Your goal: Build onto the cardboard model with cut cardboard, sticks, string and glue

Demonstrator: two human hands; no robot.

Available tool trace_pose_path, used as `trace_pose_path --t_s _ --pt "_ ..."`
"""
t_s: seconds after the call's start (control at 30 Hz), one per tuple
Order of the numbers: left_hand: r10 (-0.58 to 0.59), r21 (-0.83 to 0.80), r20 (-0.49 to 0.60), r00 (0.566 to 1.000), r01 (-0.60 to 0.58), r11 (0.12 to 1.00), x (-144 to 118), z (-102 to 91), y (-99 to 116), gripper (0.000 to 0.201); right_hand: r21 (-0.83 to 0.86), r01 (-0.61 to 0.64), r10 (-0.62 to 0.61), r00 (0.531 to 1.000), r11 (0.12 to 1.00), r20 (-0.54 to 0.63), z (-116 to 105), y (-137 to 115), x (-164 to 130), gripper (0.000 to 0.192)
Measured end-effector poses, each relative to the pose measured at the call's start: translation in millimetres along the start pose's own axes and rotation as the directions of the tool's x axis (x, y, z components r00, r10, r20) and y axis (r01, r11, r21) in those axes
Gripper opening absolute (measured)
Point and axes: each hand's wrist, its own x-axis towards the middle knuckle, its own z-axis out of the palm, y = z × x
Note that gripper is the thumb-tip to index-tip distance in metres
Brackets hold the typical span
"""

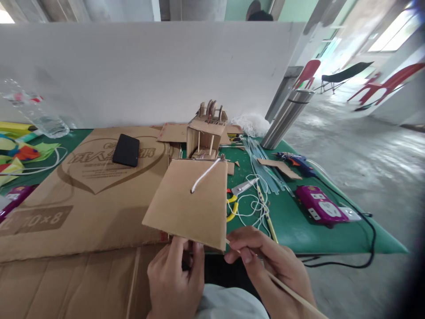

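Note:
My left hand (175, 277) grips the near edge of a square cardboard panel (189, 206) held tilted over the table. A white string (206, 173) comes out of a hole in the panel's middle and runs to its far edge. My right hand (268, 261) pinches a thin wooden stick (288, 292) whose tip passes under the panel's near right corner. Behind the panel stands a small cardboard model (206, 133) with wheels on top.
A large flat cardboard sheet (83, 195) with a black phone (126, 150) covers the green table (299, 230). To the right lie yellow-handled pliers (234, 199), loose string, clear glue sticks, a glue gun (294, 159), a purple power strip (320, 206) and a steel flask (287, 117). A white board stands behind.

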Motion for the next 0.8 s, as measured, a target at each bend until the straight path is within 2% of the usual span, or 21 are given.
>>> trace_pose_path --t_s 0.17,0.8 --pt "0.050 0.010 0.001 0.999 -0.050 0.999 -2.2 0.0 -1.7 0.004 -0.045 0.010 -0.007 0.998 0.999 0.059 -3.2 0.0 1.2 0.022" --pt "0.037 -0.038 -0.047 0.998 -0.038 0.999 -5.7 1.1 0.7 0.005 -0.033 0.045 -0.044 0.999 0.998 0.017 -1.8 -0.9 2.4 0.023"
